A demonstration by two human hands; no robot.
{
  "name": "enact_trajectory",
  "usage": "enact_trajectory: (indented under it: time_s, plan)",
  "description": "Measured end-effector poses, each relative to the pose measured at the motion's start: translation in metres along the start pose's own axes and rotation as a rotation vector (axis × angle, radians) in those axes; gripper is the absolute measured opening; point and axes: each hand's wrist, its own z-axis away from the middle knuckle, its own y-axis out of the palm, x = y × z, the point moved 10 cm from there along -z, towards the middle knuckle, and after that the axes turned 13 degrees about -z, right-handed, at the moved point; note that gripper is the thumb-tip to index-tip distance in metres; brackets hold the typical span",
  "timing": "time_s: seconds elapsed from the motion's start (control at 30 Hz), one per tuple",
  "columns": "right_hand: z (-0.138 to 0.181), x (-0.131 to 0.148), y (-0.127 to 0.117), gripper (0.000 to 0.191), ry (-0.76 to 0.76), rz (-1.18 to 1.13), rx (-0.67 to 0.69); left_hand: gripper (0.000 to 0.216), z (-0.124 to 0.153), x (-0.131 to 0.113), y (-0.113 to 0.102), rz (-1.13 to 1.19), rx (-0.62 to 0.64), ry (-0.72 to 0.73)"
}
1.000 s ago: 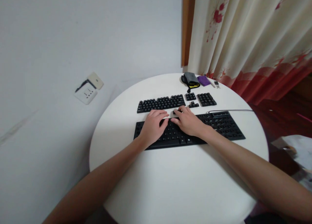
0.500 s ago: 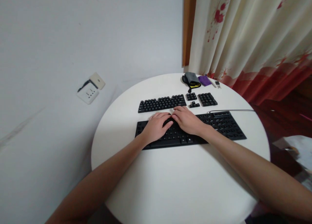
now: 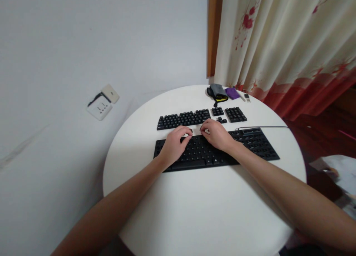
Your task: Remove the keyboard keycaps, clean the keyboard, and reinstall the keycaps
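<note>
A black keyboard [image 3: 250, 144] lies across the middle of a round white table [image 3: 200, 207]. Behind it, loose black keycaps [image 3: 183, 119] are laid out in keyboard order, with a small cluster [image 3: 217, 111] and a number-pad block [image 3: 235, 114] to the right. My left hand [image 3: 174, 146] rests on the keyboard's left half, its fingers curled down at the top edge. Over the middle of the keyboard, my right hand [image 3: 218, 135] has its fingertips pinched together at the top edge on what looks like a small black keycap [image 3: 200, 129].
A grey and yellow pouch [image 3: 218, 92], a purple cloth [image 3: 232, 93] and a small tool [image 3: 247, 97] lie at the table's far edge. The keyboard cable [image 3: 267, 127] runs off to the right. A curtain [image 3: 278, 44] hangs behind; a wall socket [image 3: 102, 104] is at the left.
Both hands have shifted slightly along the keyboard's top edge. They came together half a second ago and now sit a little apart, fingers curled.
</note>
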Motion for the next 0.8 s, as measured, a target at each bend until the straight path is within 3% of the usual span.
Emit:
enact_trajectory:
  time_s: [0.13,0.23,0.43,0.53,0.8]
  plan:
    - [-0.002,-0.004,-0.019,0.009,0.048,0.004,-0.108,0.007,0.003,-0.007,0.000,0.017,0.011,-0.024]
    - [-0.002,-0.006,-0.030,0.005,0.065,-0.031,-0.159,0.019,0.007,-0.014,0.005,0.040,0.063,-0.045]
    - [-0.001,-0.009,-0.044,0.006,0.080,-0.063,-0.192,0.017,0.020,-0.059,0.013,0.113,0.132,0.161]
    - [-0.001,-0.009,-0.046,0.004,0.082,-0.064,-0.191,0.019,0.025,-0.073,0.017,0.192,0.157,0.198]
    - [-0.002,-0.014,-0.052,0.008,0.058,-0.093,-0.237,0.018,0.025,-0.062,0.028,0.093,0.196,0.023]
